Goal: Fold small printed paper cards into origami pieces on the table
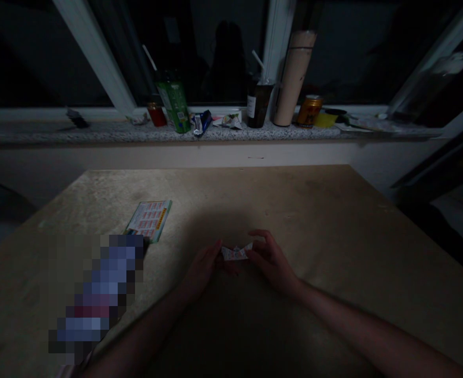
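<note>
Between my hands is a small piece of folded printed paper [237,253], pale with reddish and dark print, its top edge dipping and peaking in the middle. My left hand [207,261] pinches its left end, with some fingers beneath it. The right end is gripped by my right hand [271,261], thumb and fingers closed on the corner and the index finger raised and bent. Both hands are low over the wooden table [294,210], in dim light. Fine details of the folds are too dark to make out.
A printed card [150,219] lies left of my hands, beside a pixelated bluish long object [105,289]. Along the granite windowsill [223,135] stand a green can [174,105], a dark cup [259,105], a pink thermos [294,79], a gold can [309,111] and crumpled wrappers [229,121].
</note>
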{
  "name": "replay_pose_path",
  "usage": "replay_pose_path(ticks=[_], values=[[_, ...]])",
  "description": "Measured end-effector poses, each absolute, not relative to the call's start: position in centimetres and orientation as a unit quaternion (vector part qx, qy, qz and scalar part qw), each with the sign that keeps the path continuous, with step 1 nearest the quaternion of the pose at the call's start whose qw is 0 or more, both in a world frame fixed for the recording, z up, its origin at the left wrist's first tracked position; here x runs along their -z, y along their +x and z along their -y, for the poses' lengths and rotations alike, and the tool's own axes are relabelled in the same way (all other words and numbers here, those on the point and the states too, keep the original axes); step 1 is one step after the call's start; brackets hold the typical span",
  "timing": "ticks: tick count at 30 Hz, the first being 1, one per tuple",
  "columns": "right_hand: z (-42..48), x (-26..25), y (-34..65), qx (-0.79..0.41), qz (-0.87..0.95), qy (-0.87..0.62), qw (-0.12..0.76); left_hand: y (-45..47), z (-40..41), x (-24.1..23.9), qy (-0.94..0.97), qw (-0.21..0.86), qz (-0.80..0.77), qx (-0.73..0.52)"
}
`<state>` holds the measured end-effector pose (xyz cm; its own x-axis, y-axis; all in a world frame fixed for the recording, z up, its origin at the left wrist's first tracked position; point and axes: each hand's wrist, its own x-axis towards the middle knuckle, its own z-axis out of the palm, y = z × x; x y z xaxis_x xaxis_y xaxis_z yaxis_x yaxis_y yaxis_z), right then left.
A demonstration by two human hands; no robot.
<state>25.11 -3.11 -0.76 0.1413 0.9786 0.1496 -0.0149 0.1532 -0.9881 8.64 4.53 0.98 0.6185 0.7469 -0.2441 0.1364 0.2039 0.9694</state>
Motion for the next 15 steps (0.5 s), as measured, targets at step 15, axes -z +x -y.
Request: replay_pose_path(ticks=[15], values=[[3.22, 1.2, 25.27, -0.315, 0.549, -0.541, 0.554, 8.41, -4.07, -1.1, 0.629, 0.656, -0.33, -0.257]])
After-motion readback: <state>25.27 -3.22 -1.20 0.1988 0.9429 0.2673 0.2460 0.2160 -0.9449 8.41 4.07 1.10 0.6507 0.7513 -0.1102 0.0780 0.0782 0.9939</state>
